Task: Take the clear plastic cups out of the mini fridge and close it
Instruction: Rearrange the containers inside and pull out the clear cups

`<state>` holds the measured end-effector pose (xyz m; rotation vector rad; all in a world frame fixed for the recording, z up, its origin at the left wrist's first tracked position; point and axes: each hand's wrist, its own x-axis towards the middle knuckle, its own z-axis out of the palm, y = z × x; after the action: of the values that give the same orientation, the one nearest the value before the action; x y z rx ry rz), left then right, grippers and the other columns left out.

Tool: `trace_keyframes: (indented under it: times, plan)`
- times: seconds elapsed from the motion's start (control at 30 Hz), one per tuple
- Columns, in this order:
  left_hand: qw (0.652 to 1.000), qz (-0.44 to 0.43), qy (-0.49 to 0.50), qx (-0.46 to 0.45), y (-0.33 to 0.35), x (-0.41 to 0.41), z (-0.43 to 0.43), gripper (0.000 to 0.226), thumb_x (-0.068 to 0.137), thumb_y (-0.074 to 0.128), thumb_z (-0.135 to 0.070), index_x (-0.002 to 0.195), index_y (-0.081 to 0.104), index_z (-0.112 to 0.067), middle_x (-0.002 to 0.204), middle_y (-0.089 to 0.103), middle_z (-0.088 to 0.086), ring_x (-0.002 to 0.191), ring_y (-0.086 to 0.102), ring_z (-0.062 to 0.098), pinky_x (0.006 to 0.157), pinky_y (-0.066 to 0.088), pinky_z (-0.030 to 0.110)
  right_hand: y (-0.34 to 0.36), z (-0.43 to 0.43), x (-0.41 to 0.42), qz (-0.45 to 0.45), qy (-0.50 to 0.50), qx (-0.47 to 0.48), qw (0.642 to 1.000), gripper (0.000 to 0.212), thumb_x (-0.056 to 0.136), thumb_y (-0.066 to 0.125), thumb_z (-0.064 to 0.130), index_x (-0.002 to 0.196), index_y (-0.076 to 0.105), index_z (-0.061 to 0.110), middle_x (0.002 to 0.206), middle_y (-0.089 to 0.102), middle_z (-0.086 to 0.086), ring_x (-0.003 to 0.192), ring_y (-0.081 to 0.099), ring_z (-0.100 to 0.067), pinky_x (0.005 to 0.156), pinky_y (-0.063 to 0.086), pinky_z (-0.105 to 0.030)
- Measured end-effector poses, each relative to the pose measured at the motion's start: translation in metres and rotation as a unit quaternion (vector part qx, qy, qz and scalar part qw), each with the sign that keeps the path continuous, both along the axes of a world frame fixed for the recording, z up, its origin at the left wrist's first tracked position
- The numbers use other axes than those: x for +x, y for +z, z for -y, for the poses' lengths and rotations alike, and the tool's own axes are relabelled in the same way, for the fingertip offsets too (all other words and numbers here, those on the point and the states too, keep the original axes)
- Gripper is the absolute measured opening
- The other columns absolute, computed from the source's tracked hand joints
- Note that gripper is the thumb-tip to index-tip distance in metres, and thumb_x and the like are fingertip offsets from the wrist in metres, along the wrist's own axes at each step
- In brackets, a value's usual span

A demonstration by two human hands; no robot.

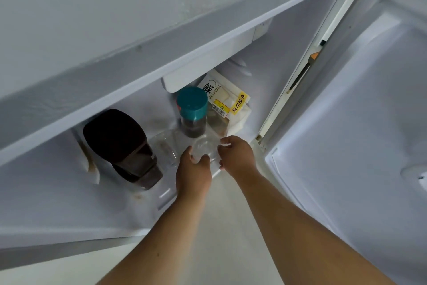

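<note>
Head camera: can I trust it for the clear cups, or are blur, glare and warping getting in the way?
Head view: wide-angle bend curves the fridge top edge and door; light is dim, bluish and even, no hard glare; the clear cup between the left hand and right hand shows only faint rims, a second cup fainter; edges slightly soft.

The bread bag at the back of the mini fridge has words on it. A big black sign, 鲜, stands on its white top. A yellow strip down its side says 牛奶吐司. A small yellow sticker on the bag shows a barcode and "8折". The rest of the small print is too tiny to read.
</note>
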<state>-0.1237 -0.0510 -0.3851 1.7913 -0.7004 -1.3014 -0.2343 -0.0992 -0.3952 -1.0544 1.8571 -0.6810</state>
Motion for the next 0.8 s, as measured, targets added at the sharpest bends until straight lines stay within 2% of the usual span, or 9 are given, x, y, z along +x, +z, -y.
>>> trace_keyframes:
  times: [0.07,0.17,0.27,0.37,0.43,0.53,0.63,0.73,0.8]
  plan:
    - [1.000,0.020,-0.009,-0.001,0.002,-0.001,0.003,0.055,0.099,0.064,-0.023,0.150,0.045,-0.020,0.151,0.055,0.010,0.131,0.058,0.031,0.111,0.046,0.045,0.001,0.002,0.001,-0.011,0.006,0.003,1.000,0.027,0.100,0.062,0.019,0.125,0.069,0.024,0.115,0.074,-0.003,0.072,0.075,-0.018,0.061,0.060,-0.024]
    - [0.996,0.085,-0.024,-0.024,0.009,0.002,-0.008,0.052,0.097,0.067,-0.029,0.146,0.050,-0.024,0.144,0.061,0.003,0.131,0.058,0.025,0.098,0.042,0.030,0.006,-0.009,0.001,-0.062,0.020,-0.033,0.997,0.034,0.099,0.062,0.022,0.134,0.064,0.023,0.122,0.071,0.001,0.098,0.072,-0.021,0.086,0.061,-0.035]
    - [0.994,0.108,-0.011,-0.033,0.015,0.008,-0.031,0.043,0.098,0.062,-0.026,0.140,0.054,-0.028,0.144,0.060,-0.004,0.129,0.056,0.018,0.097,0.043,0.026,0.014,-0.030,0.013,-0.139,0.048,-0.118,0.982,0.031,0.098,0.062,0.027,0.128,0.064,0.030,0.117,0.066,0.008,0.100,0.067,-0.014,0.076,0.050,-0.022]
    - [0.989,0.126,0.042,-0.061,0.017,0.014,-0.053,0.039,0.100,0.053,-0.011,0.135,0.055,-0.027,0.142,0.058,-0.002,0.115,0.053,0.007,0.083,0.041,0.014,0.021,-0.031,0.040,-0.103,0.129,-0.122,0.979,0.026,0.095,0.065,0.037,0.121,0.064,0.037,0.111,0.069,0.013,0.095,0.068,-0.012,0.068,0.046,-0.018]
    - [0.989,0.123,0.062,-0.059,0.017,0.016,-0.060,0.046,0.101,0.048,-0.006,0.142,0.050,-0.027,0.149,0.052,-0.001,0.113,0.049,0.004,0.089,0.040,0.022,0.025,-0.022,0.058,-0.088,0.185,-0.099,0.974,0.041,0.093,0.068,0.047,0.131,0.060,0.035,0.118,0.069,0.009,0.101,0.067,-0.015,0.075,0.047,-0.025]
    - [0.992,0.096,0.074,-0.046,0.017,0.020,-0.060,0.053,0.103,0.044,-0.004,0.150,0.045,-0.027,0.153,0.050,0.000,0.115,0.054,0.009,0.099,0.042,0.033,0.024,-0.012,0.078,-0.134,0.237,-0.082,0.959,0.062,0.088,0.073,0.055,0.139,0.051,0.027,0.120,0.069,0.001,0.106,0.067,-0.022,0.083,0.051,-0.031]
    - [0.991,0.108,0.050,-0.059,0.016,0.023,-0.057,0.054,0.100,0.049,0.002,0.149,0.046,-0.018,0.147,0.056,0.009,0.130,0.056,0.026,0.105,0.041,0.033,0.018,-0.006,0.087,-0.173,0.262,-0.064,0.947,0.071,0.086,0.075,0.056,0.142,0.046,0.022,0.119,0.069,-0.003,0.106,0.066,-0.025,0.079,0.050,-0.032]
    - [0.995,0.065,0.081,-0.006,0.017,0.025,-0.053,0.055,0.101,0.044,-0.002,0.152,0.044,-0.022,0.154,0.051,0.001,0.142,0.046,0.023,0.121,0.032,0.046,0.017,-0.003,0.091,-0.169,0.267,-0.040,0.948,0.076,0.086,0.077,0.054,0.145,0.043,0.020,0.122,0.069,-0.004,0.107,0.066,-0.026,0.078,0.049,-0.031]
    - [0.994,0.064,0.090,0.000,0.019,0.025,-0.055,0.055,0.100,0.044,-0.003,0.151,0.044,-0.024,0.154,0.051,-0.002,0.142,0.047,0.021,0.120,0.035,0.050,0.020,-0.003,0.091,-0.169,0.260,-0.043,0.950,0.077,0.085,0.079,0.052,0.144,0.042,0.020,0.112,0.069,-0.004,0.100,0.068,-0.025,0.079,0.055,-0.033]
